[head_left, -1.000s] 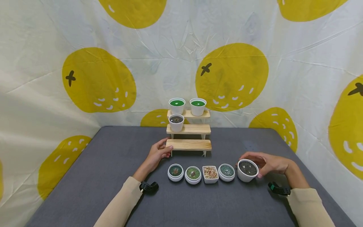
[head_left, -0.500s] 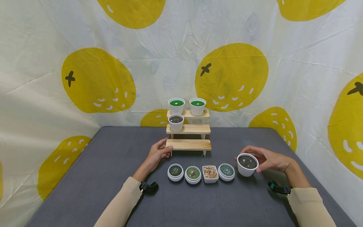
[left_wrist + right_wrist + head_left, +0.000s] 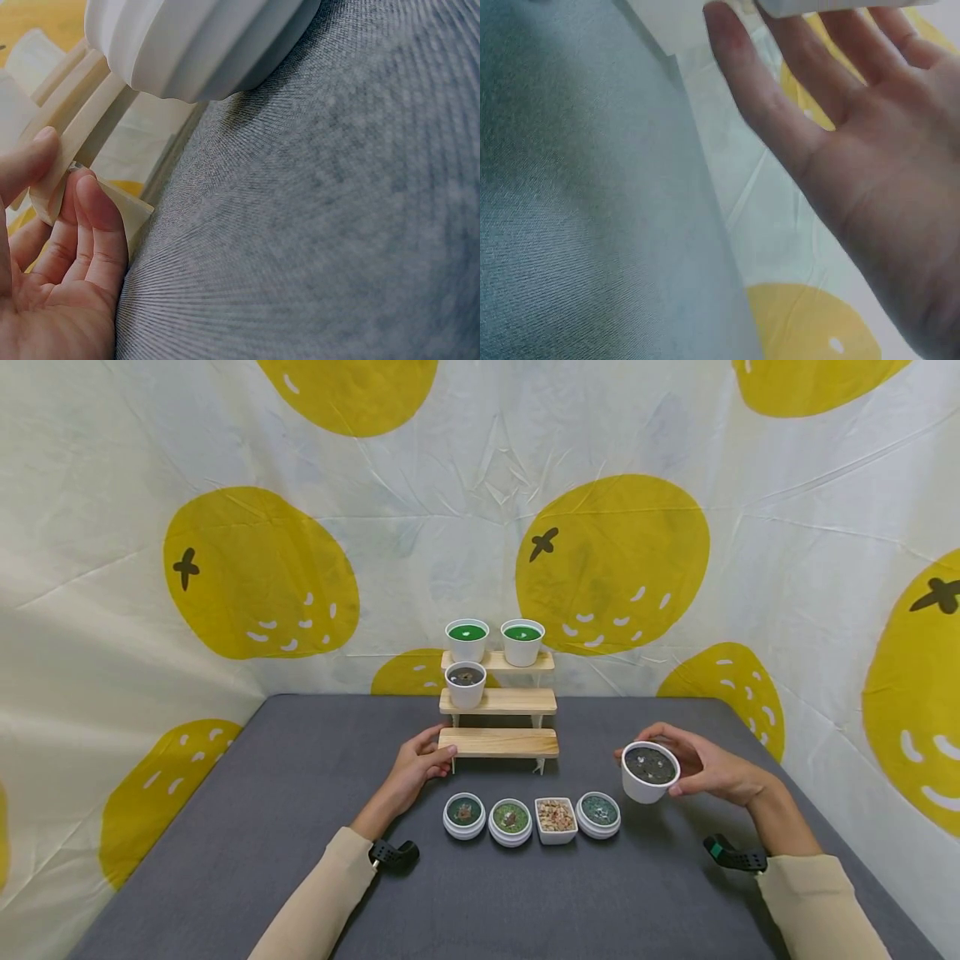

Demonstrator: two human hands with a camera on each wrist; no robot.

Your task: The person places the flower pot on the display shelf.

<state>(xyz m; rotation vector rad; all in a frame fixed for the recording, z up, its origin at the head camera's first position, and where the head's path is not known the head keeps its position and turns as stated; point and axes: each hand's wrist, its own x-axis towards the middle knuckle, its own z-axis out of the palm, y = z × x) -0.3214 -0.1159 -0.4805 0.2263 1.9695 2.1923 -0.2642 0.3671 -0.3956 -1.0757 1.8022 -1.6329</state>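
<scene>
My right hand point(image 3: 716, 771) holds a white cup point(image 3: 647, 789) filled with dark, speckled contents, raised above the table at the right. In the right wrist view only the cup's underside point(image 3: 840, 6) shows, at the top edge. My left hand point(image 3: 412, 768) pinches the left end of the lowest step of a three-step wooden stand point(image 3: 498, 742); thumb and fingers point(image 3: 103, 202) close round the board in the left wrist view. Two white cups with green contents, left point(image 3: 467, 647) and right point(image 3: 522, 647), stand on the top step. Another cup with dark contents point(image 3: 466, 689) sits at the middle step's left.
In front of the stand lies a row of small dishes: two round ones at left point(image 3: 464, 828) and centre-left point(image 3: 511, 836), a square one point(image 3: 557, 834) with pale bits, and another round one point(image 3: 598, 828). Beneath is a dark grey tabletop point(image 3: 360, 727), with a patterned curtain point(image 3: 435, 560) behind.
My right hand has lifted the white cup up and moved it slightly away and to the left. The left hand stays at the wooden stand.
</scene>
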